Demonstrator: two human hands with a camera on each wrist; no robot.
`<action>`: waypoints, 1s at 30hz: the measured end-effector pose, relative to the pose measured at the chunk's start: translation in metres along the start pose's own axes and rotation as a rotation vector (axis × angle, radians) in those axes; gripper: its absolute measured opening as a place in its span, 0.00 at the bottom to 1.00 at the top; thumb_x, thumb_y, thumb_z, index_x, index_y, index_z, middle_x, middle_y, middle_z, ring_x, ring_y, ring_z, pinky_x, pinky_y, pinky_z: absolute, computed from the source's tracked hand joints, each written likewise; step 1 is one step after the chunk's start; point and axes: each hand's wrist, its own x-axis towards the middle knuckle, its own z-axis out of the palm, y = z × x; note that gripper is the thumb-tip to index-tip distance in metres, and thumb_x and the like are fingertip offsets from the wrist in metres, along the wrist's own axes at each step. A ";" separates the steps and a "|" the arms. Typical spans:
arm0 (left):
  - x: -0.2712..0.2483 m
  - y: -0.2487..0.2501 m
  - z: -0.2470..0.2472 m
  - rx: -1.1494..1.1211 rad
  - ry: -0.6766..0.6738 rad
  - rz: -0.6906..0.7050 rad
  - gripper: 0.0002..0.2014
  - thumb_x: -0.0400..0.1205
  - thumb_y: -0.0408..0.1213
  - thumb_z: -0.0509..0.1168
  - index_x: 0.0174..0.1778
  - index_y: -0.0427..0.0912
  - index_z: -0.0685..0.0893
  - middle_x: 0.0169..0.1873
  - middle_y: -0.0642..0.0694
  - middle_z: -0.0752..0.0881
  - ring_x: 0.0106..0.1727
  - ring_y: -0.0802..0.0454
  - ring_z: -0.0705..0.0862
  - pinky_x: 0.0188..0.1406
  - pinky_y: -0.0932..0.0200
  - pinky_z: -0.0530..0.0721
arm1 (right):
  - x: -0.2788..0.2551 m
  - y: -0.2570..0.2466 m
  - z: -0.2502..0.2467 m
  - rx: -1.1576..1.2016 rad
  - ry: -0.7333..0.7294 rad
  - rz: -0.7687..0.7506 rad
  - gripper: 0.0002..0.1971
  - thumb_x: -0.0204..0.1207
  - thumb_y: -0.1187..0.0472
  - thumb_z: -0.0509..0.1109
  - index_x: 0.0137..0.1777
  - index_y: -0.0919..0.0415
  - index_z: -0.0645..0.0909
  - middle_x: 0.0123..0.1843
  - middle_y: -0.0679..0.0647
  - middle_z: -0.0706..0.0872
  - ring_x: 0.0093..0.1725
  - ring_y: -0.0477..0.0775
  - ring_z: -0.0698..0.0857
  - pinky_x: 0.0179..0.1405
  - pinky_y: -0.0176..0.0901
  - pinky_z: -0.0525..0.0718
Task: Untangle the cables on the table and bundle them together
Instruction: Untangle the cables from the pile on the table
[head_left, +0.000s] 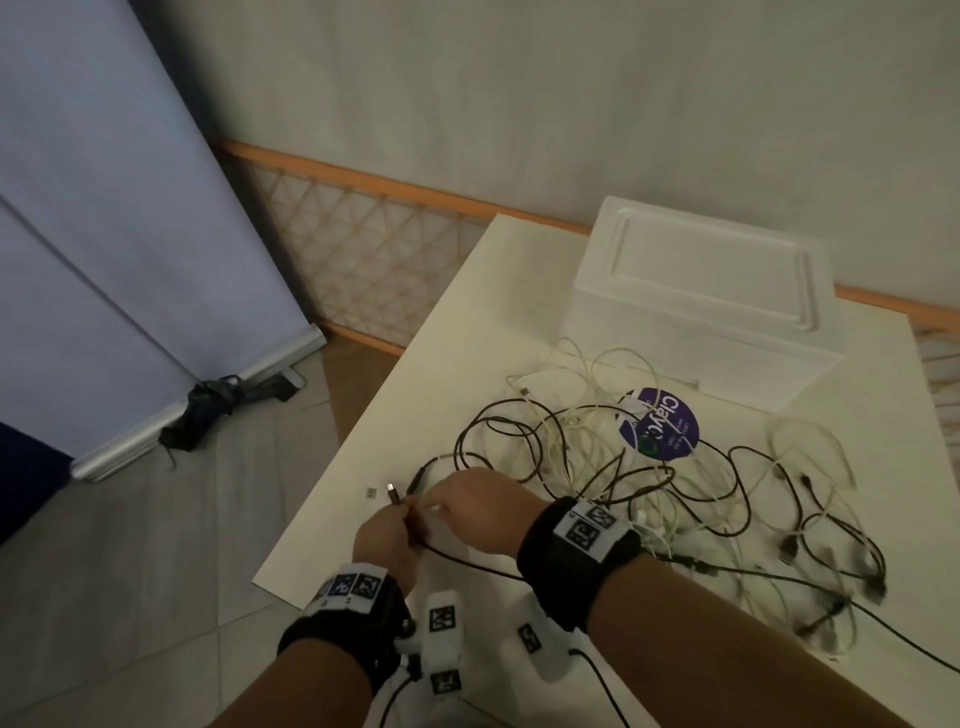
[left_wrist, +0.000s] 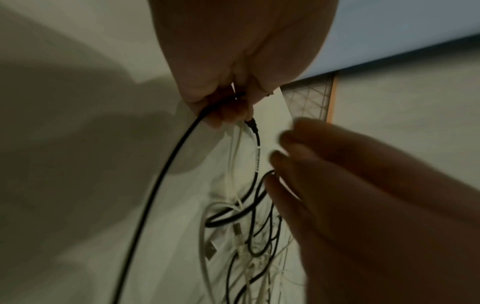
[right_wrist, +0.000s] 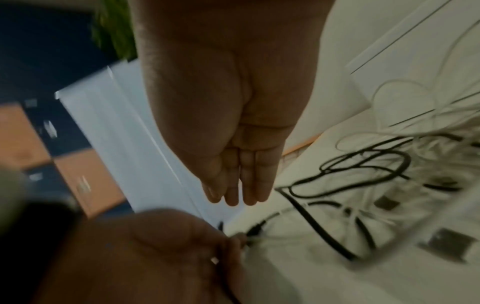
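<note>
A tangle of black and white cables (head_left: 649, 483) sprawls over the white table (head_left: 467, 322). At its near-left edge my left hand (head_left: 402, 512) grips a black cable (left_wrist: 166, 174) together with the ends of other cables; a plug (head_left: 392, 492) sticks out above the fist. In the left wrist view a thin white cable (left_wrist: 231, 164) also hangs from that fist (left_wrist: 233, 102). My right hand (head_left: 441, 501) hovers right beside the left one, fingers (right_wrist: 241, 193) straight and held together, gripping nothing. What lies under the right palm is hidden.
A white lidded box (head_left: 701, 312) stands at the back of the table, with a round purple sticker (head_left: 660, 423) under the cables. A small loose connector (head_left: 371, 492) lies near the table's left edge. On the floor beyond are a banner stand (head_left: 130, 208) and a black umbrella (head_left: 208, 410).
</note>
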 end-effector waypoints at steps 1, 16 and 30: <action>0.004 0.000 -0.003 0.032 -0.009 0.003 0.07 0.85 0.29 0.56 0.43 0.38 0.78 0.39 0.42 0.80 0.39 0.49 0.80 0.42 0.55 0.80 | 0.012 0.003 0.008 -0.073 -0.047 0.016 0.16 0.81 0.66 0.59 0.64 0.66 0.82 0.60 0.64 0.85 0.60 0.64 0.82 0.58 0.52 0.78; -0.009 0.041 0.025 -0.094 -0.201 0.024 0.10 0.87 0.32 0.55 0.43 0.37 0.78 0.28 0.44 0.79 0.28 0.51 0.75 0.33 0.57 0.75 | 0.001 0.052 -0.007 0.363 0.521 0.425 0.10 0.82 0.56 0.61 0.46 0.59 0.81 0.42 0.53 0.87 0.45 0.53 0.84 0.47 0.47 0.80; -0.053 0.056 0.129 0.020 -0.556 0.198 0.11 0.88 0.37 0.56 0.49 0.39 0.83 0.47 0.42 0.90 0.26 0.57 0.72 0.24 0.65 0.73 | -0.060 0.063 -0.034 0.321 0.646 0.472 0.10 0.81 0.54 0.65 0.43 0.56 0.84 0.36 0.45 0.82 0.41 0.47 0.80 0.42 0.42 0.76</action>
